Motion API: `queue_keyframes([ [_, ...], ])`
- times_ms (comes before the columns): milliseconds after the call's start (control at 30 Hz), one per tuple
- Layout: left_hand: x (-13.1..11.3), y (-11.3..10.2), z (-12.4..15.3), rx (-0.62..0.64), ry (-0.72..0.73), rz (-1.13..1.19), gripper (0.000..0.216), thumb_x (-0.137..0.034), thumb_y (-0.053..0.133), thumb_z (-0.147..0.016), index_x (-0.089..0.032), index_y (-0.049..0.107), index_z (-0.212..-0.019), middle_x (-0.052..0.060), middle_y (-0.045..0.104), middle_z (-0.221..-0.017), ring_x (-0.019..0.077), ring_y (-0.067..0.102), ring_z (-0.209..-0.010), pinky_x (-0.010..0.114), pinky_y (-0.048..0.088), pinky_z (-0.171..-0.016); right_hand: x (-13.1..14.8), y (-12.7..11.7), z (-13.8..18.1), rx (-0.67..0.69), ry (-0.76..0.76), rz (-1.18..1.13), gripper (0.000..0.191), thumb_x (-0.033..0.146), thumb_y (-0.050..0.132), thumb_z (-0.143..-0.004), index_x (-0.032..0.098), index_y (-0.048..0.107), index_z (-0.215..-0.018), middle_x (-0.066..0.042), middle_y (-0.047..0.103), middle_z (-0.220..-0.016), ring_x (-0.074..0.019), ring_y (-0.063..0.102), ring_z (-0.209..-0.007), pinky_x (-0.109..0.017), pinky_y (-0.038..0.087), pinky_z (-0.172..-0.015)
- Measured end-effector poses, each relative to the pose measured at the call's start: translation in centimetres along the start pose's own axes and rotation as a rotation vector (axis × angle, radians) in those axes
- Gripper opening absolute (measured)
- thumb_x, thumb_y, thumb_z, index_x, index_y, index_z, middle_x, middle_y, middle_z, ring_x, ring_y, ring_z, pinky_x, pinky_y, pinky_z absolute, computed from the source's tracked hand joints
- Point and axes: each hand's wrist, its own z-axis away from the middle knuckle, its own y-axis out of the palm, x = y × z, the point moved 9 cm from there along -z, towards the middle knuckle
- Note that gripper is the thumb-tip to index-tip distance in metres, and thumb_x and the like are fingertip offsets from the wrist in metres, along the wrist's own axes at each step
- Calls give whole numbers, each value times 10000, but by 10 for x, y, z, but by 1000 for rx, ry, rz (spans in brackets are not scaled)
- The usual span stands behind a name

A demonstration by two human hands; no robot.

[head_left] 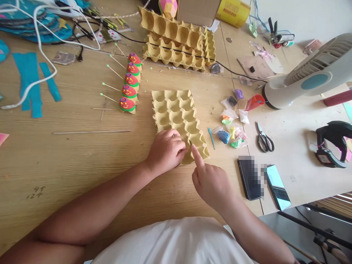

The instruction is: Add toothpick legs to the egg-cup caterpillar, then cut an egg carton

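A yellowish pulp egg carton (176,104) with rows of cups lies in front of me on the table. My left hand (167,149) is closed over its near left part, fingers curled down and partly hidden. With the index finger stretched out and the others curled, my right hand (211,181) touches a cup at the near right. A tiny dark green spot shows at that fingertip; I cannot make out what it is. Left of the carton stands a row of several egg-carton cups with red and green clay faces (129,90), green-tipped sticks beside them.
More egg cartons (176,44) lie at the back. Right of the carton are a blue clay tool (211,138), bagged clay (224,136), scissors (264,138), two phones (249,179) and a white fan (310,69). A thin stick (92,132) lies left.
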Motion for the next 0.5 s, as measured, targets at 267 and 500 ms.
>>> queue_keyframes([
  [267,1,1,1,-6,-10,13,196,-235,659,-872,-225,683,-678,12,688,-687,249,611,-980,411,430,-809,0,5,7,35,10,25,713,198,373,-980,129,89,-1631,5,699,-701,-173,642,-584,-305,263,-486],
  [500,1,1,0,-7,-11,10,201,-234,660,-869,-217,684,-670,20,686,-684,251,612,-986,402,432,-797,1,4,3,21,23,37,715,216,370,-989,143,72,-1634,-10,715,-744,-180,664,-625,-291,319,-505],
])
